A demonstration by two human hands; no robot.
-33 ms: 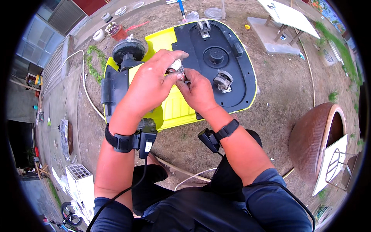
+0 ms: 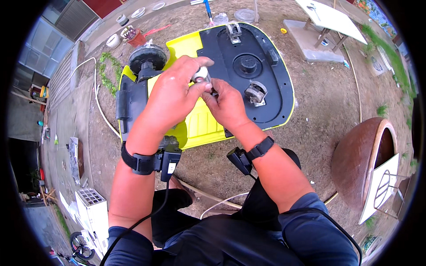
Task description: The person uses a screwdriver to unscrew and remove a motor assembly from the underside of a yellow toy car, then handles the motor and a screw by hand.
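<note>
A head-worn wide fisheye camera looks steeply down past both forearms (image 2: 132, 193), with the hands (image 2: 173, 93) close at mid-view, the yellow-and-black machine (image 2: 205, 126) beneath them and ground (image 2: 315, 115) surrounding its edges.

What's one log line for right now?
left hand: holds small pale part | right hand: close against it, grip unclear | under both: yellow-and-black shell | on shell: caster wheels
</note>
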